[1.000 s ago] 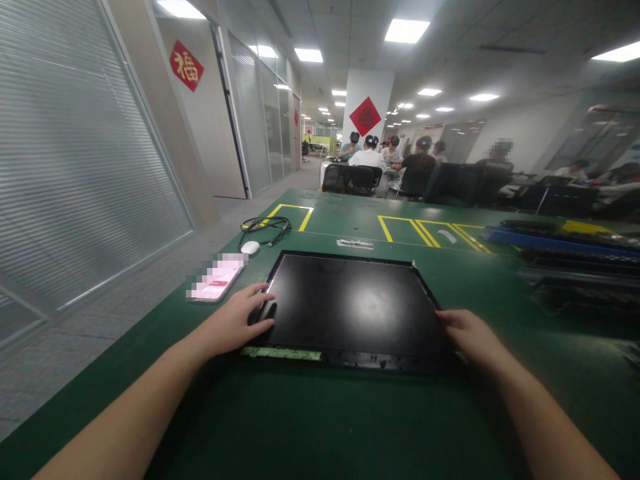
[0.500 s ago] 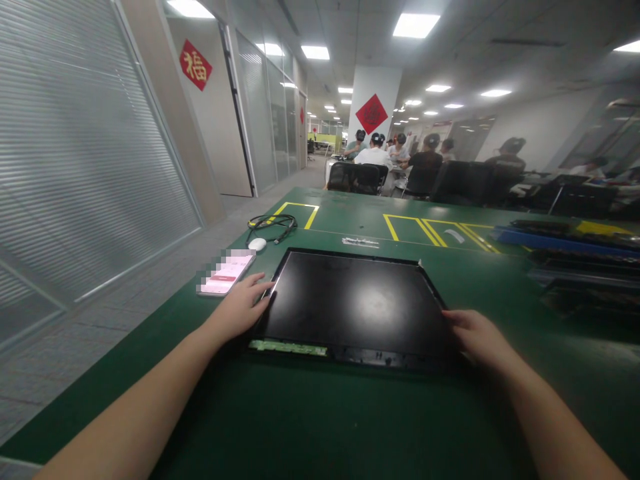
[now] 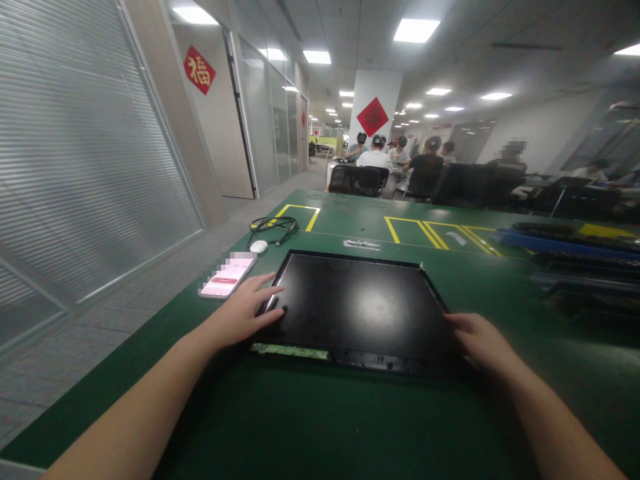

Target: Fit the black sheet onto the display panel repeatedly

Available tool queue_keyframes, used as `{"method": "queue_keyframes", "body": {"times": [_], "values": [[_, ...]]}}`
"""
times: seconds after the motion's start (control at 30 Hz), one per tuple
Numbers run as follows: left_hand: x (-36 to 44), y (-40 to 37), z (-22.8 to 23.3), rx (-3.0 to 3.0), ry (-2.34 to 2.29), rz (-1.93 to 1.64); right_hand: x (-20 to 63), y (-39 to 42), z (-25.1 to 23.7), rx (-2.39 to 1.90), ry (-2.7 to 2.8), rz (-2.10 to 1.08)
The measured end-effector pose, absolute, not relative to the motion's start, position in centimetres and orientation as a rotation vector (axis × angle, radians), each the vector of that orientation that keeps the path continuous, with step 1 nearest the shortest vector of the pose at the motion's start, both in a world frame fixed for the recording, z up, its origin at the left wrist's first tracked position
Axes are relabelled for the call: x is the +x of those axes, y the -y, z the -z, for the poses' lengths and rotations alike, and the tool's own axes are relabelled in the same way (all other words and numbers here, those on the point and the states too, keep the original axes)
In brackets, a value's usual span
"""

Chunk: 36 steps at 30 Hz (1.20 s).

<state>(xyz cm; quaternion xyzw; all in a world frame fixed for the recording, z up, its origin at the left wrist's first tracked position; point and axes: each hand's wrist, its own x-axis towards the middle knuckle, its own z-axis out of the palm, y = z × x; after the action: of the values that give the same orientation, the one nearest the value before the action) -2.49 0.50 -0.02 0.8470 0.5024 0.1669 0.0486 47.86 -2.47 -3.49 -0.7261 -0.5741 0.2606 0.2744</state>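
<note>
A black display panel (image 3: 345,300) lies face up on the green table, with a green circuit strip (image 3: 290,351) showing along its near edge. Over the panel's left edge, my left hand (image 3: 250,310) is open, its fingers spread and their tips at the screen's border. On the opposite side, my right hand (image 3: 477,339) is closed around the right edge, thumb on top; its other fingers are partly hidden beneath.
A phone (image 3: 229,277), a white mouse-like object (image 3: 259,247) and a coiled black cable (image 3: 273,227) lie left of the panel. Several dark panels or frames (image 3: 575,267) are stacked at the right. People sit beyond the table (image 3: 350,427).
My left hand has shifted right, with fingers and thumb now reaching farther over the screen's left border. My right hand keeps its hold, and the panel stays in place.
</note>
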Motion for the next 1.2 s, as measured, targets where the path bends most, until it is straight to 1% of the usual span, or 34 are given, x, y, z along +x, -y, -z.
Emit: {"method": "queue_keyframes", "body": {"times": [0.27,0.4,0.63,1.2], "values": [[-1.2,-1.3,1.4,2.499,-1.621,-0.542,48.3,2.0,4.2,-1.959,1.529,-0.604],[-0.8,-1.4,1.4,2.450,-1.648,-0.558,48.4,1.9,4.4,-1.958,1.555,-0.624],[-1.0,-1.6,1.2,2.378,-1.562,-0.651,48.5,2.0,4.2,-1.955,1.588,-0.637],[-1.2,-1.9,1.1,2.285,-1.613,-0.667,48.8,1.6,4.9,-1.977,1.486,-0.632]]}}
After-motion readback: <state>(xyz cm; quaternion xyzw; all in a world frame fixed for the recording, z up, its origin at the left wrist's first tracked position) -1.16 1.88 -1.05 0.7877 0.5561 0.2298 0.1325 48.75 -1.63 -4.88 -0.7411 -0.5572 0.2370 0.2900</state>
